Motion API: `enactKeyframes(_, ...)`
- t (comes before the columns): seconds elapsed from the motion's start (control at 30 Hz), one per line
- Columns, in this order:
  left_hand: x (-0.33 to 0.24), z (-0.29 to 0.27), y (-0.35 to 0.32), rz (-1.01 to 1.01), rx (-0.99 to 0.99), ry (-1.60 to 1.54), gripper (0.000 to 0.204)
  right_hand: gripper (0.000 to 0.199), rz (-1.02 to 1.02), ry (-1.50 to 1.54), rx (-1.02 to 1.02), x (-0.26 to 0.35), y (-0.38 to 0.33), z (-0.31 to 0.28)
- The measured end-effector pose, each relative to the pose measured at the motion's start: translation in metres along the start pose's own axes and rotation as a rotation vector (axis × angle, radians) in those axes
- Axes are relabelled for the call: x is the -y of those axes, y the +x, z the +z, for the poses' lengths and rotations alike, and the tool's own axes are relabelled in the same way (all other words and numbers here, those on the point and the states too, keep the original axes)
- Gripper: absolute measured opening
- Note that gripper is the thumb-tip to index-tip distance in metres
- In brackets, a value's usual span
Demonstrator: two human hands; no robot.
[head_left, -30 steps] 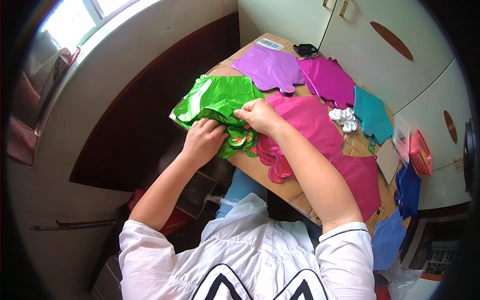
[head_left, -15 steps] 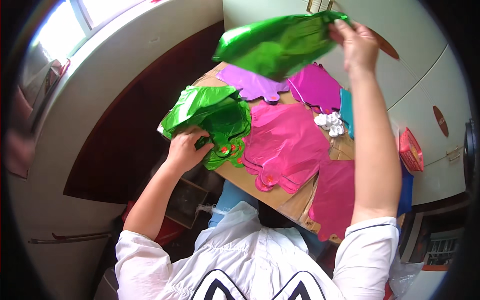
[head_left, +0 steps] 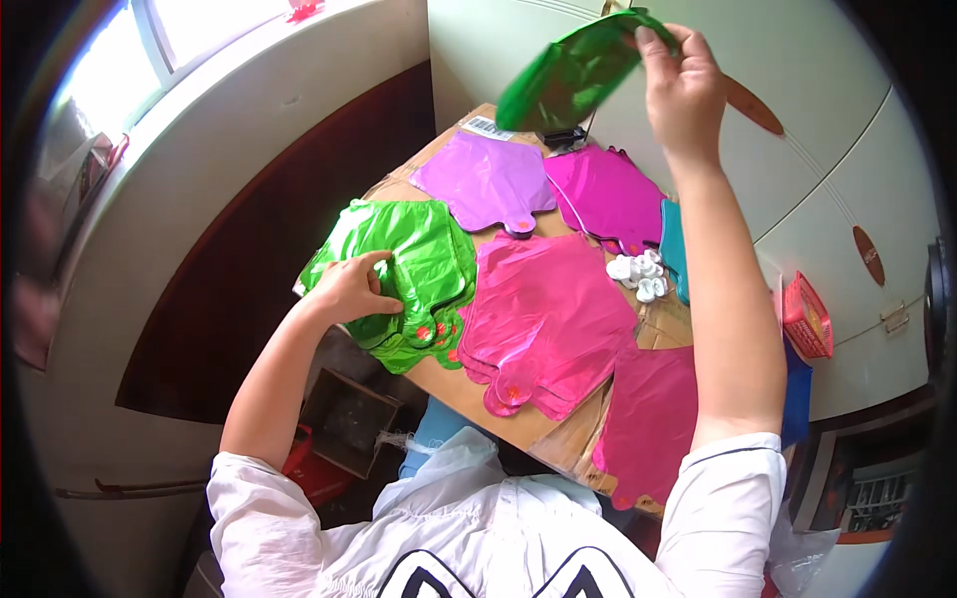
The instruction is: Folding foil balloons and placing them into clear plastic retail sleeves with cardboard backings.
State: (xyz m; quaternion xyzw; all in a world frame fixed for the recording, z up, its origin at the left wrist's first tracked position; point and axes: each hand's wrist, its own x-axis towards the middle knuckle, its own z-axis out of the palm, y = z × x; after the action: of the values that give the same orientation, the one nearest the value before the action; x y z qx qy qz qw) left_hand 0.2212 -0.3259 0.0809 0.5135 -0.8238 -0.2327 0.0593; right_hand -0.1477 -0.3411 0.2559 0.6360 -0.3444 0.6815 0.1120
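High at the upper right, my right hand (head_left: 686,85) pinches the edge of a flat green foil balloon (head_left: 573,75), which hangs in the air to the left of it. My left hand (head_left: 354,287) rests on a stack of green foil balloons (head_left: 399,234) at the table's left, thumb and fingers apart. Red spots mark the rounded tabs at the stack's lower edge. Just right of it lies a pile of pink foil balloons (head_left: 553,309), with a darker pink one (head_left: 653,419) nearer me, partly covered by my right forearm. Lilac (head_left: 488,179) and magenta foil balloons (head_left: 608,194) lie farther back.
Small white coiled pieces (head_left: 640,274) and a teal sheet (head_left: 675,249) sit at the right of the cardboard-covered table (head_left: 449,384). Beyond stand a red basket (head_left: 805,314) and pale cabinet doors (head_left: 837,110). An open box (head_left: 349,419) is below the left edge.
My right hand has lifted slightly, and the green foil balloon in it has swung right, away from the table. The raised top of the green stack now lies flatter under my left hand.
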Motion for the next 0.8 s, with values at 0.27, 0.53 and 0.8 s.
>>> enactKeyframes(0.27, -0.058, 0.009, 0.060, 0.489, -0.299, 0.035, 0.027, 0.015, 0.122, -0.181, 0.904, -0.053, -0.154, 0.032)
enactKeyframes(0.53, -0.071, 0.058, 0.158, 0.739, -0.219, 0.200, 0.037, 0.015, 0.437, -0.138, 0.601, -0.095, -0.186, 0.041)
enactKeyframes(0.8, -0.060, 0.070, 0.171, 0.841, -0.347, 0.165, 0.025, 0.006, 0.394, -0.224, 0.729, -0.091, -0.186, 0.033)
